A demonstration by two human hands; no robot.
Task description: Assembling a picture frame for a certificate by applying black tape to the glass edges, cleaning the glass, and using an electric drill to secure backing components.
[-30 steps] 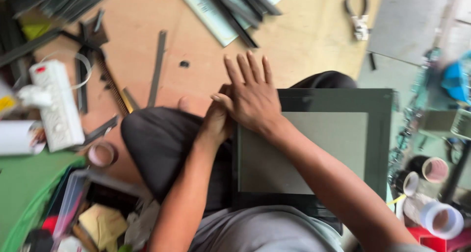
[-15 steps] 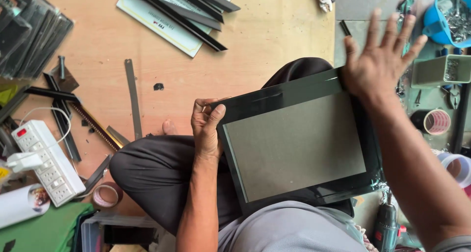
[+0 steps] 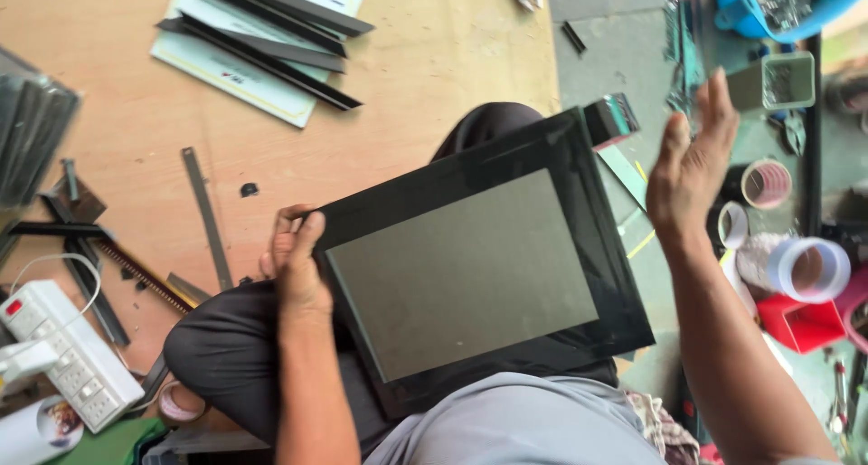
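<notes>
The left hand (image 3: 294, 266) is pinching the stiff, probably fragile black frame (image 3: 479, 266) at its corner, right hand (image 3: 692, 171) lifting off open.

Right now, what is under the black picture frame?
The black picture frame rests on the person's lap, over dark trousers. The left hand grips its left edge, fingers curled around it. The lap beneath the frame is covered from view.

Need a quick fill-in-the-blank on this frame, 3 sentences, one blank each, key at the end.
1. The left hand grips the black picture frame by its ____ edge.
2. The right hand is raised and holds ____.
3. The white power strip lies at the ____ side of the view.

Missing words: left; nothing; left
</notes>
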